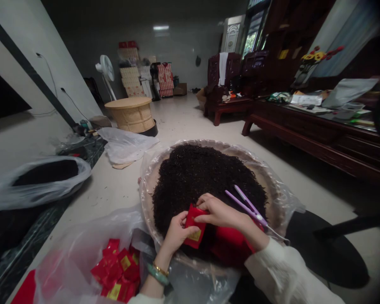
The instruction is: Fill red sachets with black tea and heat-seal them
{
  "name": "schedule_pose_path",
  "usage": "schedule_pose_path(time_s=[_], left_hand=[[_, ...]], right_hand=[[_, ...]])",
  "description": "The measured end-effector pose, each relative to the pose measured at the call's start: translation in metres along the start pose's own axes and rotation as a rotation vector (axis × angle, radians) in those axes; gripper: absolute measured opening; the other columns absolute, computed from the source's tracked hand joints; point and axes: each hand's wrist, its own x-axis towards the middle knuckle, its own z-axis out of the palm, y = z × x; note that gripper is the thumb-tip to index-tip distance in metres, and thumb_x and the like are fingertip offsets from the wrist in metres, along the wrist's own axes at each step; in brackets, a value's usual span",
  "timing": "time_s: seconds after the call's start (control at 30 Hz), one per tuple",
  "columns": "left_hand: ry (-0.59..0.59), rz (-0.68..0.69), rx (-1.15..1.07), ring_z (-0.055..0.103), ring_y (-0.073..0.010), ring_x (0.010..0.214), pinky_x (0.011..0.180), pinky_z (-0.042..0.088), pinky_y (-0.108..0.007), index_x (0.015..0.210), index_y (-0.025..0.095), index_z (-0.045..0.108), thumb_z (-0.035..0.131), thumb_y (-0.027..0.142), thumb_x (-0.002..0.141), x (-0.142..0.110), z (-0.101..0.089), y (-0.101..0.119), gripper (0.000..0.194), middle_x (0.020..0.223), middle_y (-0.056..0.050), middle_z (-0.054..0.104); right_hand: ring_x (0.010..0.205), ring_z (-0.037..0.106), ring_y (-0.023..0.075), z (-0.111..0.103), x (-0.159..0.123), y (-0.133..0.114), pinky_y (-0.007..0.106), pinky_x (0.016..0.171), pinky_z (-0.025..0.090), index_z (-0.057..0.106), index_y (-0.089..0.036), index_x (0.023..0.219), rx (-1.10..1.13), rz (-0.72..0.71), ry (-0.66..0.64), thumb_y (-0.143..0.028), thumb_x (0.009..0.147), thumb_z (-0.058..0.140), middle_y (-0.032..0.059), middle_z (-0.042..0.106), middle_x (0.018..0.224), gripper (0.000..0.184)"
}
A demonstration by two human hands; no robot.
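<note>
My left hand (176,232) grips a small red packet (194,236) with a yellow label, thumb across its front. My right hand (213,210) closes on the packet's upper edge, thumb over the front; its fingertips are partly hidden behind the top. Both hands are above a heap of dark, dried tea leaves (202,173) in a round, plastic-lined basket (147,207). A lilac flat iron (251,210), its plates apart, lies on the leaves by my right forearm. Beneath that forearm is a bright red thing (229,245), partly covered.
A clear plastic bag (82,240) with several red packets (120,270) stands at front left. Farther left is an open bag of dark contents (47,172). A round wooden stool (129,112), a white fan (107,68) and a dark wooden table (291,135) stand beyond.
</note>
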Motion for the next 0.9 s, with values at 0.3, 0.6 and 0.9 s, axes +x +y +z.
schedule_pose_path(time_s=[0.3,0.6,0.9], left_hand=[[-0.041,-0.051,0.010,0.064,-0.0169,0.066,0.063,0.047,-0.025,0.086,0.014,0.067,0.082,0.025,0.054,-0.003,0.003,-0.003,0.037,0.072,0.000,0.072],[0.008,-0.023,0.066,0.067,-0.0216,0.082,0.072,0.050,-0.028,0.093,0.012,0.069,0.079,0.021,0.055,-0.002,0.013,0.002,0.040,0.090,-0.006,0.075],[0.075,-0.068,0.047,0.065,-0.0186,0.063,0.064,0.051,-0.028,0.072,0.012,0.070,0.082,0.017,0.049,-0.001,0.034,-0.004,0.026,0.066,-0.003,0.072]], right_hand=[[0.075,0.059,0.0161,0.008,-0.001,-0.002,0.025,0.067,0.042,0.064,-0.017,0.086,0.062,0.102,0.140,-0.032,0.082,0.068,0.0023,0.064,0.082,0.015],[0.059,0.055,0.0142,0.032,0.011,-0.009,0.025,0.053,0.022,0.059,-0.018,0.061,-0.261,0.271,0.188,-0.045,0.087,0.061,0.0016,0.064,0.063,0.037],[0.056,0.053,0.0131,0.038,0.008,0.001,0.025,0.053,0.024,0.061,-0.018,0.061,-0.212,0.176,0.182,-0.048,0.088,0.057,0.0001,0.062,0.059,0.041]])
